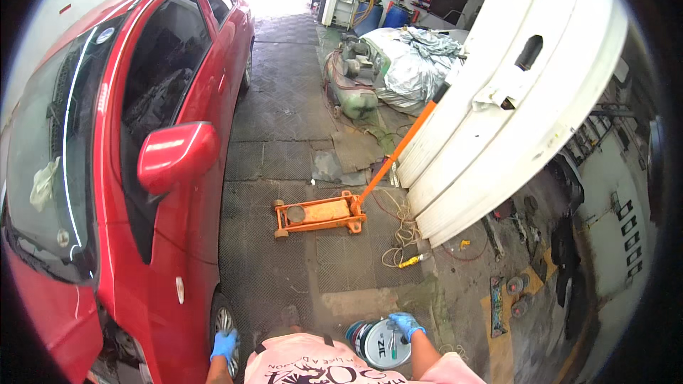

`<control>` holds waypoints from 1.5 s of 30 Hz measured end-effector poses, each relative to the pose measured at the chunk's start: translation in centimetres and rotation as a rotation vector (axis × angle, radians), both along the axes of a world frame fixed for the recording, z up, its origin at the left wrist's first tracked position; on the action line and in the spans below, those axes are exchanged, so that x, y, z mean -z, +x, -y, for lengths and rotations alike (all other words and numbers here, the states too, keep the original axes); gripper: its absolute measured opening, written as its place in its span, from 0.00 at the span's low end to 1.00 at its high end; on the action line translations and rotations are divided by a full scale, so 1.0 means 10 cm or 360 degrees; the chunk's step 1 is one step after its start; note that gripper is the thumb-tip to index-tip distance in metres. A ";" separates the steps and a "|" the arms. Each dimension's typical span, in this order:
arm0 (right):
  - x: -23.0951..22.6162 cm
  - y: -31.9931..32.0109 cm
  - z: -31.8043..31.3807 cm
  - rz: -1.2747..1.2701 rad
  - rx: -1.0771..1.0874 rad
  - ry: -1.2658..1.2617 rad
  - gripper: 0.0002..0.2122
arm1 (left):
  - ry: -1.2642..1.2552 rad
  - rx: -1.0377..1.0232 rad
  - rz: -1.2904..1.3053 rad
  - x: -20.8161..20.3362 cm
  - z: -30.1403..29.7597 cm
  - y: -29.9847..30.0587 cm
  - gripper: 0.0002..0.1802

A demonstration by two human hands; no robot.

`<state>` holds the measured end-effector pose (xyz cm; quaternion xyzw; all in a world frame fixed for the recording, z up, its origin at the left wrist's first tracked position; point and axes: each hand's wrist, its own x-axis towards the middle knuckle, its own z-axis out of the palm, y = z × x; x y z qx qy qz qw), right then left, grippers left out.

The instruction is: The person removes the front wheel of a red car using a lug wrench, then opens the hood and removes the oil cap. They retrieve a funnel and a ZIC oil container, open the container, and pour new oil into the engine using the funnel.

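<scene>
The right hand (pixel 408 325), in a blue glove, has its fingers at the upper right edge of the white lid of a bucket (pixel 380 345); whether they grip it cannot be told. A small green tool (pixel 393 350) lies near that lid's right edge. The bucket stands on the floor (pixel 267 274), just right of the person's shirt (pixel 320 357). The gloved left hand (pixel 224 345) is at the front wheel (pixel 222 316) of a red car (pixel 160 281); whether its fingers are curled or touch the tyre is unclear. Farther out, an orange floor jack (pixel 324 213) stands between the car and a leaning white panel (pixel 491 128), near a coiled cable (pixel 407 231).
</scene>
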<state>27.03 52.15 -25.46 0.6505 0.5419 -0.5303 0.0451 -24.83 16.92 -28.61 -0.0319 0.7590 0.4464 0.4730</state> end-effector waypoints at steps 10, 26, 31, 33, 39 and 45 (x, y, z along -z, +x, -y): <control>0.14 -1.48 -2.37 -0.0239 0.0649 -0.0164 0.14 | 0.0184 0.0796 -0.0824 -0.37 -3.99 -1.92 0.19; -0.51 -7.06 -7.36 -0.0445 -0.0618 0.0325 0.19 | 0.0150 0.0228 -0.0527 -0.47 -7.41 -4.87 0.18; -0.32 -7.11 -8.03 0.0193 -0.0255 -0.0208 0.21 | 0.0154 0.0050 -0.0133 -0.52 -8.13 -6.05 0.15; -0.11 -6.87 -8.13 0.0054 0.0339 -0.0451 0.20 | 0.0227 0.0063 -0.0111 -0.47 -8.45 -6.56 0.14; 0.18 -6.96 -8.27 0.0011 0.0795 -0.0762 0.15 | 0.0317 0.0401 -0.0347 -1.01 -10.48 -8.06 0.16; 0.56 -8.03 -9.69 0.0208 0.0808 -0.0822 0.15 | 0.0318 0.0720 -0.0572 -1.20 -12.68 -9.19 0.18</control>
